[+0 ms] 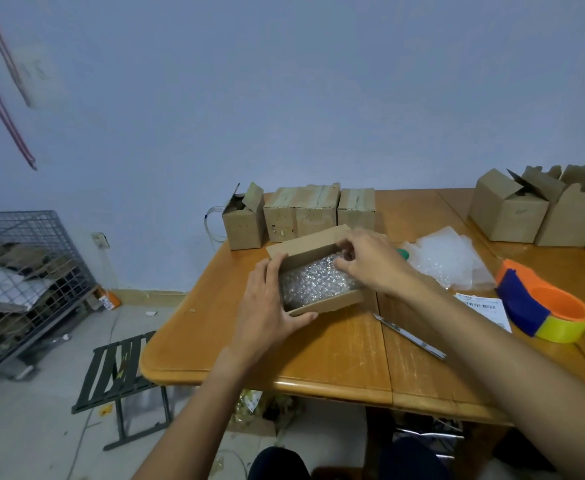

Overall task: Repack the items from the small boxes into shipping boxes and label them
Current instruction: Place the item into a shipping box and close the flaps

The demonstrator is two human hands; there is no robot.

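An open brown shipping box lies on the wooden table, filled with bubble wrap. My left hand grips the box's left near corner, thumb along its front wall. Over the box's right end, my right hand has its fingers curled into the bubble wrap. Whatever lies under the wrap is hidden. A printed shipping label lies to the right of the box.
Several small cardboard boxes stand in a row behind the open box, and more boxes at the far right. Loose bubble wrap, an orange-and-blue tape dispenser and a thin cutter lie on the right. A wire cage and a stool stand left.
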